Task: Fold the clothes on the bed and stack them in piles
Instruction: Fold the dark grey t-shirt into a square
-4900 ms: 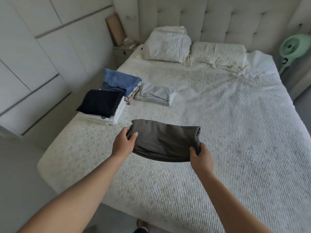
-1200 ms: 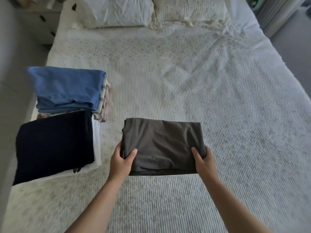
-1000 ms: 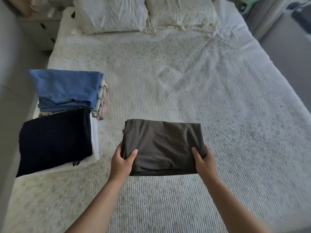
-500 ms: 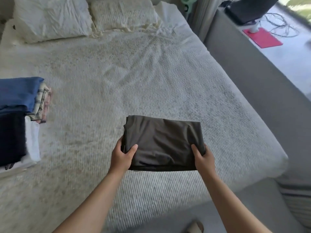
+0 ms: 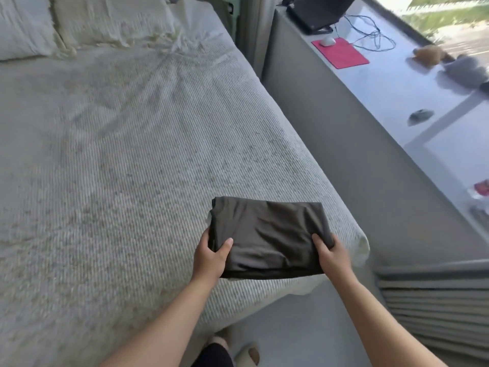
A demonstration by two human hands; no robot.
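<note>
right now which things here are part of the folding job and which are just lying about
Part of the job:
folded dark garment
left hand and right hand holding it
bed

Just lying about:
pillows
laptop
red mouse pad
mouse
cables

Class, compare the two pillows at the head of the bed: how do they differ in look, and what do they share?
The left pillow has smooth, crumpled plain white fabric; the right pillow is cream with a ribbed weave like the bedspread. The left pillow is cut off by the frame edge; the right shows more fully. Both lie flat, side by side.
</note>
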